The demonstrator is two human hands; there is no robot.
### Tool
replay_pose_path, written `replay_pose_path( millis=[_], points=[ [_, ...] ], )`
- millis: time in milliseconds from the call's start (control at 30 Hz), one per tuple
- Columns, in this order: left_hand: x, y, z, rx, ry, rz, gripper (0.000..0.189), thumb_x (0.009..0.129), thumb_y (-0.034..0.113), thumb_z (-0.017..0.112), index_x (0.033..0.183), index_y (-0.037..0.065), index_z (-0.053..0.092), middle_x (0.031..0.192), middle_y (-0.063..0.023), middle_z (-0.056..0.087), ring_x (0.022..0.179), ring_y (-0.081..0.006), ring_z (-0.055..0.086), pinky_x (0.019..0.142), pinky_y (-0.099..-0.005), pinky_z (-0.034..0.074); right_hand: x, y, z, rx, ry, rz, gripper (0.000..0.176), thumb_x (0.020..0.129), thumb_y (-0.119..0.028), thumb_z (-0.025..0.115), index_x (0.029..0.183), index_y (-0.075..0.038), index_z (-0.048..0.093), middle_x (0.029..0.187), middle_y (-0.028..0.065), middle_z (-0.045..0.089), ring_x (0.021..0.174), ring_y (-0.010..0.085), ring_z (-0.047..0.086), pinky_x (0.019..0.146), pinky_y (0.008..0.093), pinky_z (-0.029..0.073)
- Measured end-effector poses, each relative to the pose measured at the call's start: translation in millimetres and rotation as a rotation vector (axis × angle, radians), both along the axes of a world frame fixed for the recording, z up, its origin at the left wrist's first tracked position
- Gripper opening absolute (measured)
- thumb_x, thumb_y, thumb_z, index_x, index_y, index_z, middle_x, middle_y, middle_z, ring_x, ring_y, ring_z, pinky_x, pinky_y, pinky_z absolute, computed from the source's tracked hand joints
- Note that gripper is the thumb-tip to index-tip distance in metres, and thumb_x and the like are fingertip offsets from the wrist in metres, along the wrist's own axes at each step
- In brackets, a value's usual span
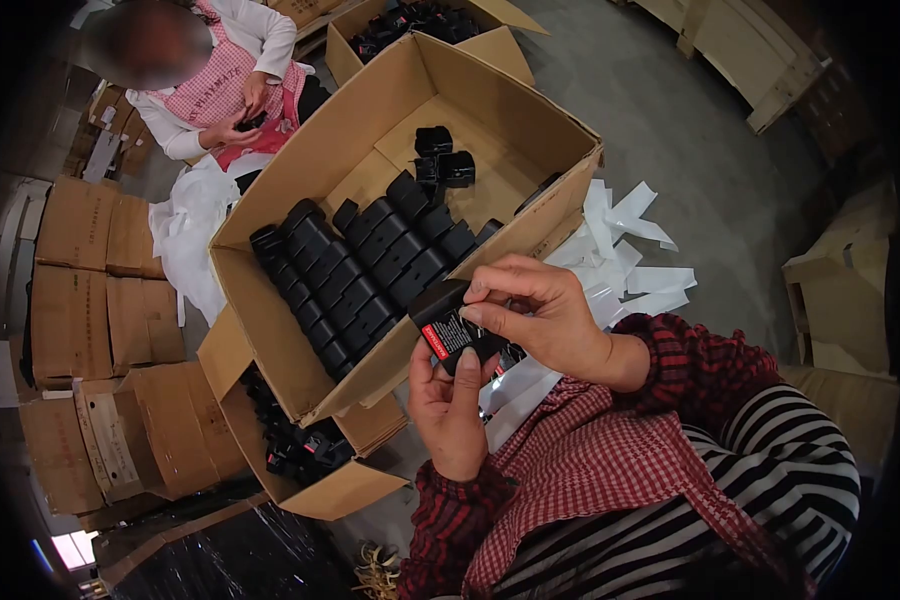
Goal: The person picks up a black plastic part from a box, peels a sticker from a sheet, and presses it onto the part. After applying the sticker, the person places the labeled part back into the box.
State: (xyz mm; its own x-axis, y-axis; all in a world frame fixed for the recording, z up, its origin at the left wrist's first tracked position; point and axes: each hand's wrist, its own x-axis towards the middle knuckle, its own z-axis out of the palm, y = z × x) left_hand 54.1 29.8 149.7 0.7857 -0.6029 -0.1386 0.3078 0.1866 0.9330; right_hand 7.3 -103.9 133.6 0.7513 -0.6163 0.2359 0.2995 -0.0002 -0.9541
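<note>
A black part [435,300] with a red and black printed label [450,334] is held up over the near edge of the large cardboard box. My left hand [452,410] grips it from below, with the thumb near the label's lower edge. At its upper right, my right hand [535,315] has thumb and index finger pinched at the label's edge; what lies between the fingertips is too small to make out. Inside the open cardboard box [510,110], black parts [340,270] lie in packed rows, and a few loose ones [443,158] sit beyond them.
A co-worker [220,90] sits at the upper left, holding a small black item. White strips [620,250] lie right of the box. A lower box [340,490] holds black parts; another box [485,50] stands behind. Stacked cartons [80,280] stand at left.
</note>
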Motion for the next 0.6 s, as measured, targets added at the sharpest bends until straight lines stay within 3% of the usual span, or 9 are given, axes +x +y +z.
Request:
replay_pose_path(
  millis=[600],
  points=[
    [0.8,-0.3,-1.2,0.015,0.009,0.003,0.036,0.094,0.002,0.050,0.128,-0.002,0.040,0.112,-0.0091,0.058,0.099,-0.0144,0.059,0.084,-0.0304,0.054,0.0,-1.2,-0.2,0.004,0.034,0.019,0.017,0.082,0.000,0.068,0.098,0.000,0.065,0.089,0.0031,0.058,0.079,0.0076,0.057,0.068,0.0200,0.047]
  ],
)
